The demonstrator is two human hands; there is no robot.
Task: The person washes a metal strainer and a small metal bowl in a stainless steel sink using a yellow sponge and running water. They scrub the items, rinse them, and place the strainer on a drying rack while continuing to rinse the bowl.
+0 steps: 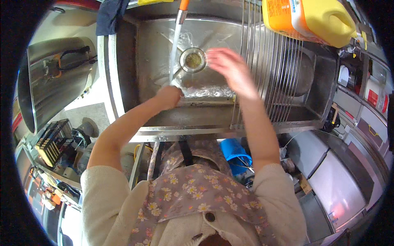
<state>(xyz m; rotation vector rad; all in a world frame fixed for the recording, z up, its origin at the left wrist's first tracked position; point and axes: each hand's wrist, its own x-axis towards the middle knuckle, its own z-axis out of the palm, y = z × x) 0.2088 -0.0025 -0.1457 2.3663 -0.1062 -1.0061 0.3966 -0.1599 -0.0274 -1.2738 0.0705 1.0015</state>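
A stream of water runs from the faucet (181,16), which has an orange hose part, into a stainless steel sink (212,33). My left hand (169,97) is curled at the foot of the stream; its fingers are turned from view, so anything inside it is hidden. To the right of the round drain (193,60), my right hand (229,69) hovers over the basin, blurred, with its fingers stretched out and nothing in them. Water splashes across the basin floor near my left hand.
A metal rod rack (271,70) spans the sink's right part. Behind it is a yellow plastic jug (329,20) with an orange and white label. A dark cloth (110,17) hangs at the back left corner. Below the front rim (197,132) stands a blue bucket (232,150).
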